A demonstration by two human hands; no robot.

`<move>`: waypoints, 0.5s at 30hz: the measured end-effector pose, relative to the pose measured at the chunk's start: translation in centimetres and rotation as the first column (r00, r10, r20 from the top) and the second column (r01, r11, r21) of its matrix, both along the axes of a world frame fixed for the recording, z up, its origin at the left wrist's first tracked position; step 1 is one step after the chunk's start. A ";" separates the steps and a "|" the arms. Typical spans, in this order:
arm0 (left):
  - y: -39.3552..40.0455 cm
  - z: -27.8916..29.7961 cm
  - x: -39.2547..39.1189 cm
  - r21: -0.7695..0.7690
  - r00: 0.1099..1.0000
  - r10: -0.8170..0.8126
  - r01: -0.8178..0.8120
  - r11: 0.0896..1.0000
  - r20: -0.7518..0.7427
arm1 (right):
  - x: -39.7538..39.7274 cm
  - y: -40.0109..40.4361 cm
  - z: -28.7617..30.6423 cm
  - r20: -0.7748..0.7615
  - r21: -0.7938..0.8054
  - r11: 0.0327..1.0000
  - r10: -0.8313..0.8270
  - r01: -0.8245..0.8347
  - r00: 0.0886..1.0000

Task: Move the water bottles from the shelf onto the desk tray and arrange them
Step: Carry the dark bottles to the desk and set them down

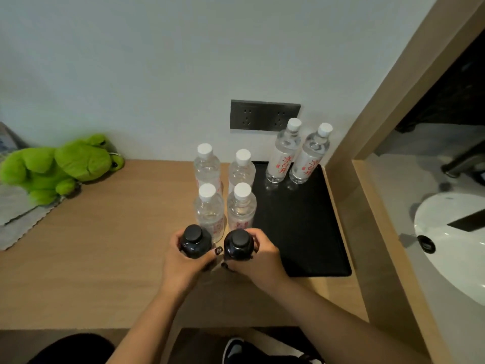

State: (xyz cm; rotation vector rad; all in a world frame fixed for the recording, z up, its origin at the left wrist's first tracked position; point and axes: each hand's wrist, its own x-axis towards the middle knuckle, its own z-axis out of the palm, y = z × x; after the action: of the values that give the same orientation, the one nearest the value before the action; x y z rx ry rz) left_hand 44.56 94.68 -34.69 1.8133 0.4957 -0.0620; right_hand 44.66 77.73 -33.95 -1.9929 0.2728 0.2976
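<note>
A pale wall [157,61] with a dark socket panel [265,115] backs the wooden desk [105,245].

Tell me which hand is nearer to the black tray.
Right. The right hand grips a dark bottle beside the black tray; the left hand, holding the other dark bottle, sits farther left.

Both hands gripping, side by side

The left hand [181,261] and right hand [258,258] sit just beside each other near frame center, thumbs almost touching, dark-painted nails showing. Each has its fingers curled round a dark bottle, one apiece. Both bare forearms run in from about 6 o'clock, the left from 7, the right from 5, converging toward 12.
</note>
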 end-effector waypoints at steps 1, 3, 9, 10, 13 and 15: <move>-0.2 0.0 0.0 -0.006 1.000 0.001 -0.001 1.000 0.003 | 0.0 0.0 -0.1 0.000 -0.021 1.000 0.017 -0.017 1.000; -0.6 -0.1 -0.1 -0.010 1.000 0.002 -0.002 1.000 0.001 | -0.1 0.0 0.1 -0.005 -0.052 0.997 0.057 -0.057 0.998; -0.4 1.0 -0.8 -0.072 0.999 -0.038 0.038 0.997 0.004 | -0.3 -1.1 0.7 -0.031 -0.032 0.993 0.112 -0.113 0.993; -0.3 1.4 -0.8 -0.084 0.999 -0.047 0.048 0.995 0.017 | -0.4 -1.4 0.9 -0.046 -0.014 0.994 0.108 -0.108 0.993; -0.3 3.1 -0.9 -0.029 0.993 -0.077 0.079 0.996 0.086 | -0.8 -2.9 1.8 -0.074 0.010 0.995 0.103 -0.103 0.992; -1.0 4.7 -1.1 0.029 0.987 -0.084 0.081 0.996 0.139 | -1.2 -4.3 2.6 -0.065 -0.006 0.995 0.099 -0.099 0.993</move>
State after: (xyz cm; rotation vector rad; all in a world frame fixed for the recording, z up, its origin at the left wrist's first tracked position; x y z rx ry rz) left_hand 43.48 93.67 -30.02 1.8461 0.3230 0.0144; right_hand 43.44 73.45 -31.33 -2.0123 0.2170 0.4252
